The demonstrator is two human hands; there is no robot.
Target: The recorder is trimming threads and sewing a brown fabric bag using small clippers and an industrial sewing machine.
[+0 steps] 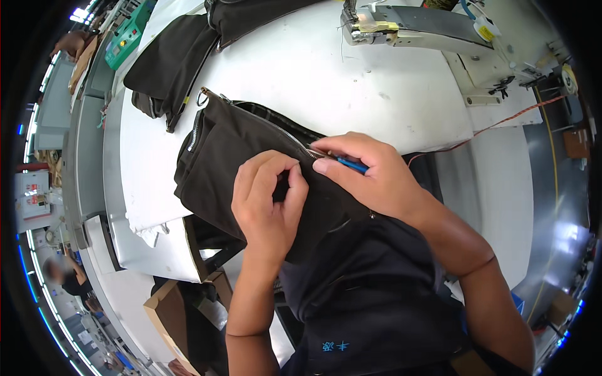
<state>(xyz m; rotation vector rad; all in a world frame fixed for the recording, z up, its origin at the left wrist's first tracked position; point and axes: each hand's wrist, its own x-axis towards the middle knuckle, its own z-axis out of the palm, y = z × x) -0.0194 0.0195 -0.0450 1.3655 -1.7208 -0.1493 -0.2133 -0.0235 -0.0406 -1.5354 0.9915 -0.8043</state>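
Observation:
A dark brown garment (216,156) with a silver zipper (285,135) lies on the white work table (326,81) in front of me. My left hand (266,200) pinches the dark fabric just below the zipper line. My right hand (370,172) grips a small blue-handled tool (352,165), its tip held against the zipper close to the left fingers. Both hands touch the garment and nearly meet.
A second dark garment (169,62) lies at the table's far left. A sewing machine (426,28) stands at the back right, with an orange thread (501,122) trailing off it. A cardboard box (169,310) sits below the table's left edge. Another person (69,276) is far left.

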